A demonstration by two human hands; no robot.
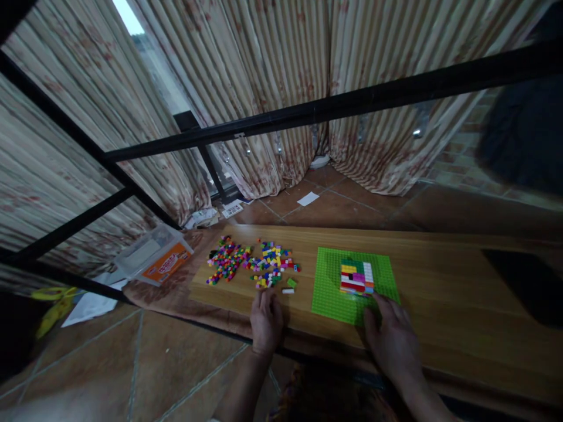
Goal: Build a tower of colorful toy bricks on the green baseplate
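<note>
A green baseplate (332, 287) lies on a low wooden board (440, 281), with a small block of coloured bricks (356, 277) built on it. My right hand (391, 334) rests at the plate's near right corner, fingers curled, touching the plate just below the built block. My left hand (265, 319) lies on the board's near edge, fingers bent, just below a pile of loose coloured bricks (253, 264). A white brick (288, 291) and a green brick (291, 282) lie apart by its fingertips. Whether either hand holds a brick is hidden.
A clear plastic box with an orange label (156, 258) sits left of the board. Black metal bars (308, 111) cross in front of striped curtains (264, 70). Papers (90, 305) and a yellow object (55, 305) lie on the tiled floor at left. A dark object (525, 281) lies at the board's right.
</note>
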